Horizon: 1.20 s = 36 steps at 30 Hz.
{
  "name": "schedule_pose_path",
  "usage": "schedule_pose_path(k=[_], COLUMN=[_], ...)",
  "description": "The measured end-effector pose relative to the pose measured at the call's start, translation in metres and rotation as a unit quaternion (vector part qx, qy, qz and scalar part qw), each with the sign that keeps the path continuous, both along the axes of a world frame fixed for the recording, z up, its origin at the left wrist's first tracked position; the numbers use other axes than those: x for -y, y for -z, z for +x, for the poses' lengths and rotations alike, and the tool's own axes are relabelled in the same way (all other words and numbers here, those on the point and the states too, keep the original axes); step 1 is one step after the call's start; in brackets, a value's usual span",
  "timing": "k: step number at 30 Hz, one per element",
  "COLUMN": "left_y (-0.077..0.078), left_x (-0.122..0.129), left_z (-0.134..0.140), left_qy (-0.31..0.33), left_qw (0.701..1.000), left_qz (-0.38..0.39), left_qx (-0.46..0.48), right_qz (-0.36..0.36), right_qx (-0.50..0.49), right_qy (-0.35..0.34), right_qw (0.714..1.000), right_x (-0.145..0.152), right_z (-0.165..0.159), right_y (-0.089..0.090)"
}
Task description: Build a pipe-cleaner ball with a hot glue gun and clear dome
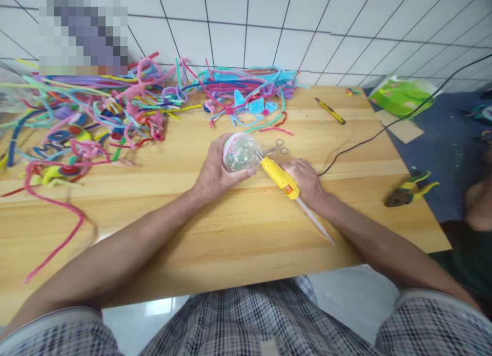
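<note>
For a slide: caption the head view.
Left hand holds a clear, rounded, plastic-looking object; right hand aims a yellow plastic glue gun at it over a pale wooden table.

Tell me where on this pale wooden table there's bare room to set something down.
The pale wooden table is bare between the left forearm and the thin translucent glue stick, and between the right forearm and the yellow-handled metal pliers, nearer than the black cable. The far left is crowded with tangled multicoloured fuzzy stems.
</note>
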<state>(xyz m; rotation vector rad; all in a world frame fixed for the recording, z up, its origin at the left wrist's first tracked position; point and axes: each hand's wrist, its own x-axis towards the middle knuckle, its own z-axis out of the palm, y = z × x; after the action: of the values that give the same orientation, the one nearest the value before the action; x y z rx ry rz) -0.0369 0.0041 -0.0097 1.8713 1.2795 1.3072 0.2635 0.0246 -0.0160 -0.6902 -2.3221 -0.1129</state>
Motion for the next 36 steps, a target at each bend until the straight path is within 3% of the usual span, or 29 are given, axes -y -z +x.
schedule_pose_path(k=[9,16,23,29,36], left_y=[0.0022,0.0035,0.0034,0.0030,0.0012], left_x=[-0.0017,-0.0033,-0.0032,-0.0034,-0.0021], left_z=[-0.0017,-0.0040,-0.0035,-0.0036,-0.0021], left_qy=[0.001,0.011,0.008,0.015,0.004], left_qw=[1.000,1.000,1.000,1.000,1.000], left_qz=[0.012,0.014,0.003,0.016,0.012], left_qx=[-0.010,-0.005,0.004,0.002,-0.005], right_qz=[-0.007,0.004,0.000,0.011,0.006], right_qx=[-0.008,-0.008,-0.021,-0.017,-0.016], right_qy=[0.023,-0.015,0.016,-0.023,-0.015], right_qw=[1.000,1.000,1.000,1.000,1.000], right_x=[-0.0043,-0.0029,-0.0049,-0.0037,0.0023], right_z=[0.0006,0.0018,0.0026,-0.0010,-0.0009], right_y=[0.0028,0.0003,0.0025,-0.0043,-0.0032])
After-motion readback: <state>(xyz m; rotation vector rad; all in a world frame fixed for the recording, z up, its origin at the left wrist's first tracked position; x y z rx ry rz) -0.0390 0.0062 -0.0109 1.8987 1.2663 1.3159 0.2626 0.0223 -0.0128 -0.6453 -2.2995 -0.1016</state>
